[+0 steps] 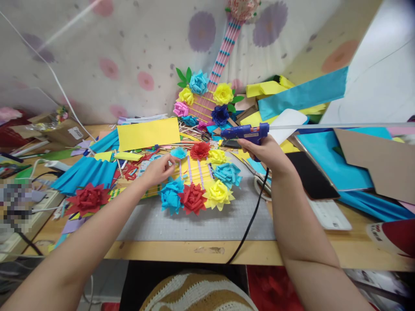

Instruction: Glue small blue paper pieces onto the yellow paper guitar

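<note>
A blue hot glue gun (pixel 246 134) is in my right hand (pixel 264 153), its nozzle pointing left and a long clear glue stick (pixel 324 126) coming out of its back. My left hand (pixel 160 170) is closed, thumb and fingertips together at the yellow paper guitar (pixel 194 168). Just above those fingertips is a small blue paper flower (pixel 178 152); whether they grip it I cannot tell. Around the guitar's body sit red (pixel 193 198), yellow (pixel 219 193) and blue paper flowers (pixel 227 173). The guitar lies on a grey cutting mat (pixel 201 226).
A pink paper guitar (pixel 207 103) with flowers leans at the back wall. Scissors (pixel 261 179) and a black phone (pixel 308 172) lie right of the mat. At left are a red paper flower (pixel 88 200), blue crepe paper (pixel 87 166) and a power strip (pixel 35 220). The glue gun's cord (pixel 251 220) crosses the mat.
</note>
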`<state>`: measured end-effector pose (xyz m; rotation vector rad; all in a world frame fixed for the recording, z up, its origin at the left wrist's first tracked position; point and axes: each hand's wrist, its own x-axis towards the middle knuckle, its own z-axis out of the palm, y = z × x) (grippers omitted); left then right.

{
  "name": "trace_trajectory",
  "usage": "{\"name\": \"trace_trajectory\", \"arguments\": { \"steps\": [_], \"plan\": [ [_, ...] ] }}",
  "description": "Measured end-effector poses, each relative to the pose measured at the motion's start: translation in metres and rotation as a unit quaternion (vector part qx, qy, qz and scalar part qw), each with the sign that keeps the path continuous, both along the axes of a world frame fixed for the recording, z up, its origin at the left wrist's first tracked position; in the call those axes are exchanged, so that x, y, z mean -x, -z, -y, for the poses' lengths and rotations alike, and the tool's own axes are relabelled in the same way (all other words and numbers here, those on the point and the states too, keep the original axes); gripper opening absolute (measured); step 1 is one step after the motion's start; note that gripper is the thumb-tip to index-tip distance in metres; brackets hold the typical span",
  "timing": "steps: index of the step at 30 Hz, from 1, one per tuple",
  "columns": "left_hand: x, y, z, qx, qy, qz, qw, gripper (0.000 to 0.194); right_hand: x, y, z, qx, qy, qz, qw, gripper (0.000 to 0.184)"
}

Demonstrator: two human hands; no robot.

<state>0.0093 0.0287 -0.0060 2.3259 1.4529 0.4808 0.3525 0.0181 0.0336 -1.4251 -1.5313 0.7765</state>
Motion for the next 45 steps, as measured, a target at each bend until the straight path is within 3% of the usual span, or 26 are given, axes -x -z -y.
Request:
{"name": "trace_trajectory", "arguments": {
  "steps": [7,11,16,20,25,28,33,38,45],
  "plan": [
    [0.004,-0.002,0.001,-0.015,-0.050,-0.115,0.992,0.015,0.004,-0.003,0.002,0.041,0.022,-0.001,0.999,0.045],
    [0.003,-0.001,-0.001,-0.025,-0.049,-0.122,0.991,0.015,0.004,-0.002,0.001,0.050,0.031,0.007,0.998,0.046],
    [0.015,-0.004,0.001,-0.036,-0.028,0.006,0.999,0.014,0.002,-0.001,0.000,0.050,0.030,0.010,0.998,0.047],
    [0.017,-0.016,0.010,-0.106,-0.066,0.144,0.982,0.011,0.005,-0.002,0.001,0.054,0.022,0.021,0.998,0.047],
    [0.003,-0.023,0.031,-0.128,-0.118,0.208,0.963,0.009,0.015,-0.006,0.003,0.068,0.007,0.038,0.997,0.045],
    [-0.010,-0.019,0.043,-0.102,-0.181,0.284,0.936,0.011,0.021,-0.007,0.005,0.083,0.005,0.056,0.995,0.046],
    [-0.031,-0.011,0.054,-0.004,-0.259,0.449,0.855,0.023,0.033,-0.006,0.008,0.074,-0.049,0.055,0.995,0.047],
    [-0.044,-0.014,0.056,0.057,-0.268,0.473,0.837,0.031,0.048,0.001,0.009,0.063,-0.103,0.069,0.990,0.044],
    [-0.051,-0.011,0.060,0.083,-0.266,0.429,0.859,0.032,0.059,0.008,0.012,0.039,-0.148,0.074,0.985,0.038]
  ]
}}
